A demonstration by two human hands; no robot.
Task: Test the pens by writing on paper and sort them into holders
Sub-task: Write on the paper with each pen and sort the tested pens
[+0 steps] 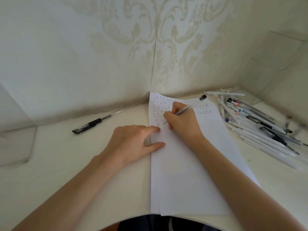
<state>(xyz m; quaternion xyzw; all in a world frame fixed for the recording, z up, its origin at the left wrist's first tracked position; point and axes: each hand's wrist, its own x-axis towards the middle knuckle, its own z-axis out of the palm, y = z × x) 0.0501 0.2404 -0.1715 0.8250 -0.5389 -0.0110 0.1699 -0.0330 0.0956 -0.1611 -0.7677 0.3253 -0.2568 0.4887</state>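
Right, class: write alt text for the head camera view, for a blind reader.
A right hand writes with a clear pen on paper that the left hand steadies on a pale table. A heap of pens lies to the right, one black pen to the left.

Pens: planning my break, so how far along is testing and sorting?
Done: rows of test marks on the paper; a black pen lies apart. In hand: right hand writes with a clear pen, left hand steadies the paper. Left: the pen pile.
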